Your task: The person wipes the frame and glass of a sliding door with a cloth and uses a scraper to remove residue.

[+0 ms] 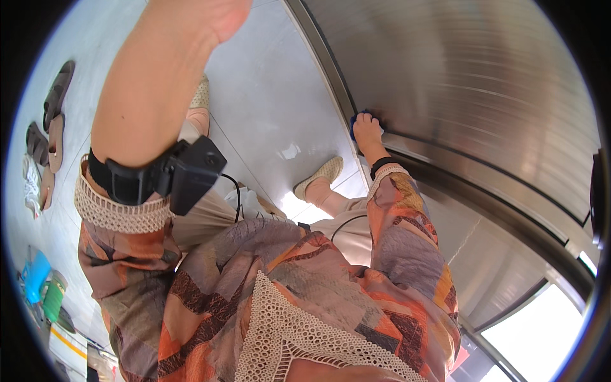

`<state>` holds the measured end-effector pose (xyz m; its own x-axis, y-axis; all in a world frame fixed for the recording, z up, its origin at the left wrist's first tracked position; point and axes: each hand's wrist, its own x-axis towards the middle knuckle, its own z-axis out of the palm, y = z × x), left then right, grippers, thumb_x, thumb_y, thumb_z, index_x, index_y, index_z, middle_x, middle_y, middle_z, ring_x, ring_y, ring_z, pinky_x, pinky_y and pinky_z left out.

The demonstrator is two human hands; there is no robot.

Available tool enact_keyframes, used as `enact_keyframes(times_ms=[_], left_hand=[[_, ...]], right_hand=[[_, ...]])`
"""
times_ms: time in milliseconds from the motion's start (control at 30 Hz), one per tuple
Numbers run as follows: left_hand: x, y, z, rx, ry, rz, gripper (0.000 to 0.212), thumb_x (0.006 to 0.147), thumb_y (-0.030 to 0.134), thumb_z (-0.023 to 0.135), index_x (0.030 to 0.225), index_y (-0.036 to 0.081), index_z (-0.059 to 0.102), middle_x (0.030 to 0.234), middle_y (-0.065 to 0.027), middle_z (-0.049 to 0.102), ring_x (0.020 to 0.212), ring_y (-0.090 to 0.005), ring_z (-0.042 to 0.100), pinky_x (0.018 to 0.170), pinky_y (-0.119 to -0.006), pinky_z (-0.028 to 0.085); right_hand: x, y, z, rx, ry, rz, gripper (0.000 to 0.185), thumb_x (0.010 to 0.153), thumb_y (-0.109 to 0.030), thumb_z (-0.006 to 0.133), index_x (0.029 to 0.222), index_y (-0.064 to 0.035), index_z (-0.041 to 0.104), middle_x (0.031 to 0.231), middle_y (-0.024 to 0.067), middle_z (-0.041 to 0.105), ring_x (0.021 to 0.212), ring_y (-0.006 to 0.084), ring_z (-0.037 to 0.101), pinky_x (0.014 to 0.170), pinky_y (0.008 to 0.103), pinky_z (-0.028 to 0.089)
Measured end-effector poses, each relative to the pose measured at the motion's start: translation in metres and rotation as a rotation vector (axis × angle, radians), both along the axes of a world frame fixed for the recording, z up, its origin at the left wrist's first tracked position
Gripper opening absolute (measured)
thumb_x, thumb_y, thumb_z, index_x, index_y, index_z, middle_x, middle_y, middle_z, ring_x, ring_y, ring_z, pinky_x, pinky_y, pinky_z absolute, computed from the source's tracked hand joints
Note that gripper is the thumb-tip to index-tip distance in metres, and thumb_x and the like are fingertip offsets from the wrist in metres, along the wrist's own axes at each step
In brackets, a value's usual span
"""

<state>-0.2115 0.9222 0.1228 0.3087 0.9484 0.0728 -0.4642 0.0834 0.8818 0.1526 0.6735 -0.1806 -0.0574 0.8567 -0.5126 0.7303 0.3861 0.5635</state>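
Observation:
My right hand presses a dark blue cloth against the lower edge of a brushed metal door panel. The fingers are bent over the cloth and cover most of it. Up at the top left my left forearm reaches forward, with only the heel of my left hand inside the picture. Its fingers are cut off by the top edge, so whatever they touch is hidden. A black strap with a box-shaped device sits on the left forearm.
Grey floor tiles lie under my woven beige shoes. Several slippers rest at the far left. Blue and green objects stand at the lower left. Near my legs is a whitish plastic bag. A metal rail edges the panel.

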Motion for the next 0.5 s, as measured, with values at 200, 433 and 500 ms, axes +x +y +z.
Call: enact_keyframes(times_ms=[200, 433, 500], left_hand=[[0.000, -0.005, 0.021, -0.104, 0.008, 0.098, 0.027, 0.090, 0.017, 0.059, 0.110, -0.001, 0.062, 0.084, -0.0008, 0.058, 0.072, -0.0086, 0.051, 0.065, -0.019, 0.041], [-0.004, 0.005, 0.022, -0.126, -0.026, 0.095, 0.024, 0.090, 0.017, 0.060, 0.105, -0.001, 0.062, 0.083, -0.0016, 0.057, 0.072, -0.0088, 0.051, 0.064, -0.020, 0.041], [-0.002, 0.008, 0.021, -0.131, -0.031, 0.083, 0.023, 0.089, 0.017, 0.060, 0.103, -0.001, 0.062, 0.083, -0.0018, 0.057, 0.071, -0.0088, 0.051, 0.064, -0.020, 0.041]], right_hand=[[-0.010, 0.068, -0.031, 0.007, 0.128, 0.134, 0.019, 0.081, -0.020, 0.057, 0.091, -0.0120, 0.070, 0.107, 0.0054, 0.054, 0.104, 0.0243, 0.049, 0.081, 0.0348, 0.042], [-0.054, 0.225, -0.049, 0.280, 0.288, 0.052, 0.018, 0.083, -0.017, 0.056, 0.092, -0.0112, 0.070, 0.108, 0.0074, 0.054, 0.100, 0.0242, 0.053, 0.074, 0.0349, 0.051], [-0.059, 0.274, -0.043, 0.485, 0.374, 0.227, 0.019, 0.083, -0.017, 0.056, 0.096, -0.0102, 0.068, 0.109, 0.0067, 0.054, 0.100, 0.0239, 0.053, 0.072, 0.0349, 0.052]])
